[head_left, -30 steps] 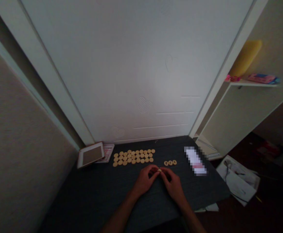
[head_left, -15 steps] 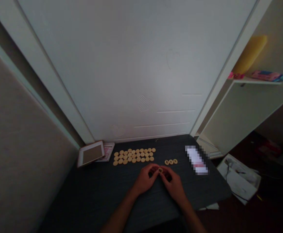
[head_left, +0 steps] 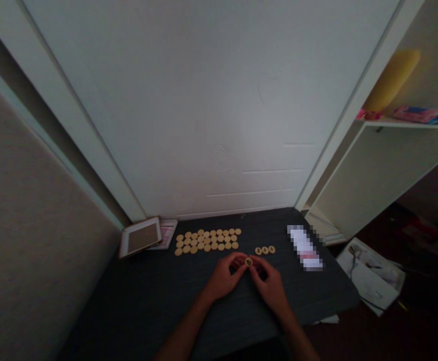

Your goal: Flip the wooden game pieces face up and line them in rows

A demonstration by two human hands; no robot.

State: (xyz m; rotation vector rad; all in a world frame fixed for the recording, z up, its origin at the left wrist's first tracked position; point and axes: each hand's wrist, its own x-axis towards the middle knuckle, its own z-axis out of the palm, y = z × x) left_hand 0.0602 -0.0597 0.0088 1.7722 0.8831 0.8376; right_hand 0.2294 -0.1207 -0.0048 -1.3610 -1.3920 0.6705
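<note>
One round tan wooden-looking disc [head_left: 248, 262] is edge-pinched by loosely curled left hand [head_left: 224, 276] and right hand [head_left: 270, 285], presumably baring its marking.

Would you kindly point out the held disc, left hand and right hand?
Held disc [head_left: 248, 262], head view: marked face.
Left hand [head_left: 222, 279], head view: its back.
Right hand [head_left: 272, 285], head view: its back.

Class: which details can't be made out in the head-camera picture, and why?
Head view:
Mark on the tan round disc between left hand and right hand: too small.
Detail of the white-and-pink strip: blurred by pixel blocks.
Left part of the flat pink-and-white rectangle: hidden by the brown-and-white rectangular panel.
</note>
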